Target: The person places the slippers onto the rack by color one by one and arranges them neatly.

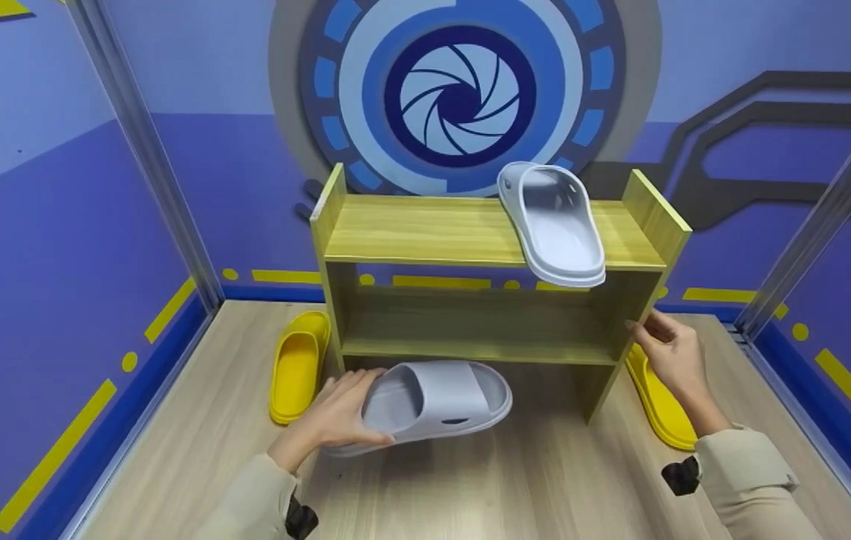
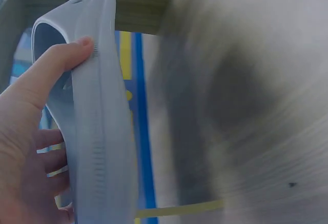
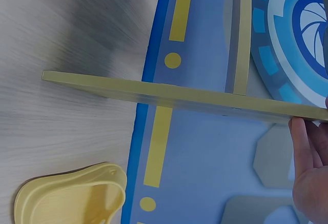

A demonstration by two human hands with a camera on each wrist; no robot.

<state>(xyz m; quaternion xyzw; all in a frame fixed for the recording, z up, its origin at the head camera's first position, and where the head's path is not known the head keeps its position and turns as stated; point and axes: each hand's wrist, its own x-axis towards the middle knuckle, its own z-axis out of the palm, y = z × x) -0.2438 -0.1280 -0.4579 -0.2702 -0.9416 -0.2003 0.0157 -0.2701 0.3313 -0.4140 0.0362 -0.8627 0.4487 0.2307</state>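
My left hand point(image 1: 346, 409) holds a light grey slipper point(image 1: 455, 394) by its heel end, thumb along the sole's side and fingers on the far side. The slipper is tilted in front of the shelf's lower opening, its toe pointing right. In the left wrist view the thumb lies on the edge of the grey slipper point(image 2: 102, 111). My right hand point(image 1: 672, 356) pinches the front edge of the right side panel point(image 3: 205, 96) of a wooden shelf point(image 1: 481, 322). Another grey slipper point(image 1: 564, 232) lies on the top board, its heel end jutting over the front edge.
A yellow slipper point(image 1: 296, 371) stands on the wooden table point(image 1: 515, 487) left of the shelf. Right of the shelf lies another yellow slipper point(image 1: 665, 409), partly hidden by the right hand and forearm. Blue-purple panels with metal posts point(image 1: 148, 150) enclose the table's back and sides.
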